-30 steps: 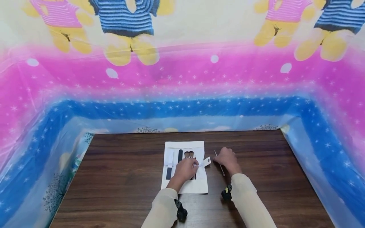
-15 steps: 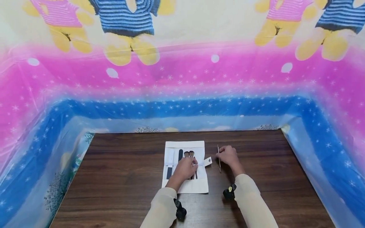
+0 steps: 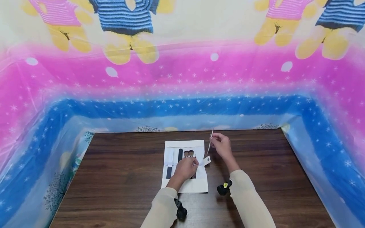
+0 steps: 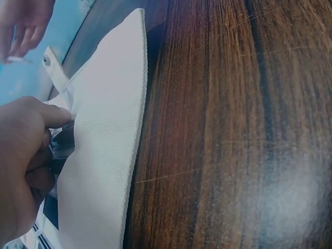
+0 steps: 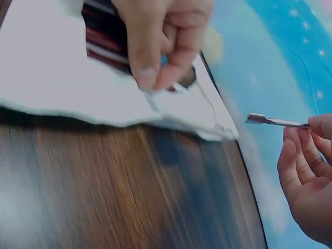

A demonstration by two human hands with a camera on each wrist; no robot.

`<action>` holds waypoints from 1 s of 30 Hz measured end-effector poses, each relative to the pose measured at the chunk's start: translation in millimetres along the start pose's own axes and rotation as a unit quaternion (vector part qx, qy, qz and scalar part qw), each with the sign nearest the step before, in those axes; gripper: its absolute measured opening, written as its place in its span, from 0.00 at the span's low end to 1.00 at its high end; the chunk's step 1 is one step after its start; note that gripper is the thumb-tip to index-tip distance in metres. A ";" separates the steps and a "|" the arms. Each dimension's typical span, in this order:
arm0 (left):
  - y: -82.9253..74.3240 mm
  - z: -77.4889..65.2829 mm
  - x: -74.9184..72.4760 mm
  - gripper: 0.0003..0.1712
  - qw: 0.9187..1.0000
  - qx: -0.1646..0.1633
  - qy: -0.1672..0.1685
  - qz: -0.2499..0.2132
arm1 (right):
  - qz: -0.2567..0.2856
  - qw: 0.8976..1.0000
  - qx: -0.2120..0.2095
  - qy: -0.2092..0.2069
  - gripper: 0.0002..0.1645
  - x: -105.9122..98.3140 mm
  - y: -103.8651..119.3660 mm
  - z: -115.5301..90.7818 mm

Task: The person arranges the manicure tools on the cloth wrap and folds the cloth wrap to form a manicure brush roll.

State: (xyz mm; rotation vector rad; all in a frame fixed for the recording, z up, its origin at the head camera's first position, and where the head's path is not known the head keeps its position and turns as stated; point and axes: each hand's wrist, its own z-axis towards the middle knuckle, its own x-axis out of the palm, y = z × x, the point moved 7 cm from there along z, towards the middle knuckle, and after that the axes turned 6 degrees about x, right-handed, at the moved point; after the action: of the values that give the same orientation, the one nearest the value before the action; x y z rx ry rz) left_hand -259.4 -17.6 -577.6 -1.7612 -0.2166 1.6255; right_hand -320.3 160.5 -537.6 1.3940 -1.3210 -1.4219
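Note:
A white roll-out pouch point(image 3: 185, 187) lies unfolded, with makeup brushes point(image 3: 191, 154) and a dark flat file point(image 3: 180, 154) in its pockets. Over its right half, my left hand point(image 3: 186, 168) pinches a thin white band point(image 5: 151, 102) between thumb and fingertip; the hand hides part of the tools. To the right, my right hand point(image 3: 223, 146) holds a slim metal cuticle pusher point(image 5: 282, 123) by thumb and fingers, above the pouch's snap tab point(image 3: 207, 161). In the right wrist view, the pusher's flat scoop end points toward the pouch.
The pouch lies on a dark wood-grain table point(image 3: 122, 183). Behind and at both sides of the table hangs a printed pink and blue cloth point(image 3: 182, 107). A black-and-white item point(image 3: 169, 171) sits in the pouch's left pocket.
My right hand has risen and moved toward the back and slightly left, bringing the cuticle pusher up beside the pouch's upper right edge. My left hand stays in place on the pouch.

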 end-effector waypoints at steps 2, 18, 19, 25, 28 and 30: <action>1.0 0.9 0.9 0.06 1.000 -0.003 0.003 0.002 | -0.001 1.000 -0.004 0.016 0.15 11.0 0.5 -0.8; 2.9 0.9 1.4 0.05 1.000 -0.015 0.016 -0.013 | -0.043 0.996 0.041 0.063 0.11 44.6 -22.7 -6.3; 3.2 0.8 1.3 0.05 1.000 -0.017 0.017 -0.016 | -0.045 0.996 0.040 0.064 0.11 44.6 -24.2 -6.0; 3.8 0.0 0.1 0.05 1.000 -0.013 0.014 -0.025 | -0.079 0.992 0.043 0.086 0.11 48.8 -35.0 -6.2; 2.8 -0.4 -1.6 0.05 1.000 -0.001 0.005 -0.014 | -0.084 0.990 0.051 0.100 0.11 50.2 -38.5 -6.8; 2.0 -0.7 -2.6 0.04 1.000 0.008 0.000 -0.007 | -0.081 0.989 0.056 0.107 0.11 50.2 -39.5 -6.7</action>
State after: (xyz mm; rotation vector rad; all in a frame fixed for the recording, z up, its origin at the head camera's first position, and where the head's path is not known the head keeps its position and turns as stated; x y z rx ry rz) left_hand -260.0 -20.8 -576.7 -1.7447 -0.2160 1.6122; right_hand -314.9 118.9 -586.3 1.7090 -1.1867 -1.2756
